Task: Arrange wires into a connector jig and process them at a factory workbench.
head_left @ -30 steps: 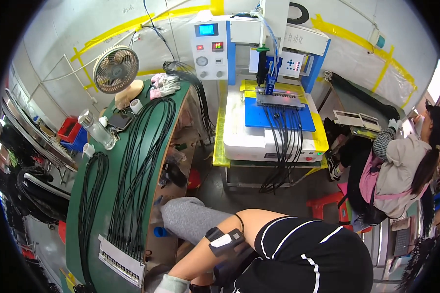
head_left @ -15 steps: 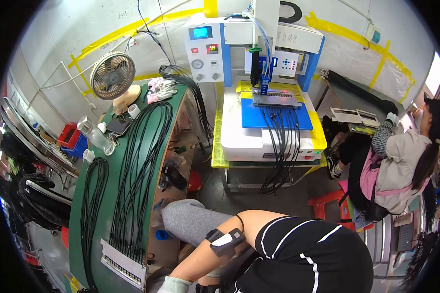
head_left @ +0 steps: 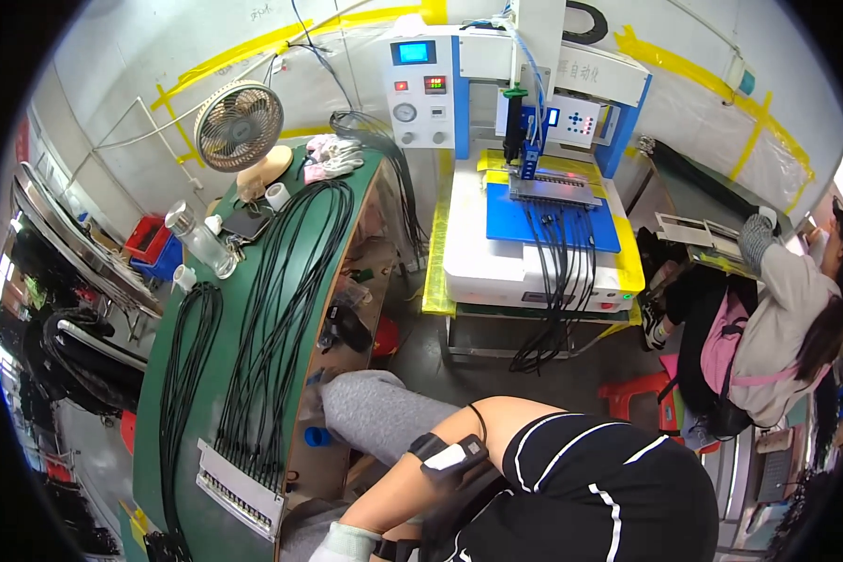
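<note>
A bare forearm, which looks like my right, reaches to the lower edge, with a black device [head_left: 451, 459] strapped round it. At its end shows the pale cuff of a glove on my right hand [head_left: 342, 545]; the fingers are cut off by the frame, so what they hold cannot be told. My left hand is not in view. Closest to the glove on the green table is a grey metal fixture [head_left: 241, 489] with a row of cable ends set in it. Bundled black cables [head_left: 276, 281] run from it up the table.
A second cable bundle [head_left: 189, 351], a glass bottle [head_left: 201, 242], a fan [head_left: 239, 126] and gloves [head_left: 335, 157] lie or stand on the green table [head_left: 150, 450]. Beyond, a white machine [head_left: 525, 286] holds another cable fixture [head_left: 554, 191]. A co-worker [head_left: 782, 318] sits at the right.
The whole view has shifted a little, so the table, machine and co-worker sit further right. The gloved hand stays low by the fixture. Nothing is visibly picked up or put down.
</note>
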